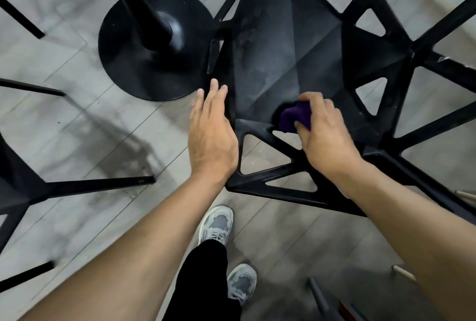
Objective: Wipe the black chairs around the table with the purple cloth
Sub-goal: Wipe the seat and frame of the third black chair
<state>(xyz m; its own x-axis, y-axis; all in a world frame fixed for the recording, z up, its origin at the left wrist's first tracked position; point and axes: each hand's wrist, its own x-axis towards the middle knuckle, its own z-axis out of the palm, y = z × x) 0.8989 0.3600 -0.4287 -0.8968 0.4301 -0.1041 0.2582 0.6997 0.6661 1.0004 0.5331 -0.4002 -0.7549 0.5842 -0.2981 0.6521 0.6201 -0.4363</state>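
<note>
A black chair (291,45) with triangular cut-outs fills the upper right, seen from above; its dull seat shows pale smudges. My right hand (324,132) presses a bunched purple cloth (295,117) onto the near edge of the seat. Only part of the cloth shows under my fingers. My left hand (210,130) is flat with fingers together and extended, hovering at the chair's left edge, holding nothing. Whether it touches the frame I cannot tell.
The table's round black base and post (152,45) stand on the grey plank floor left of the chair. Legs of other black chairs (98,184) reach in from the left edge. My grey shoes (217,225) stand below the chair.
</note>
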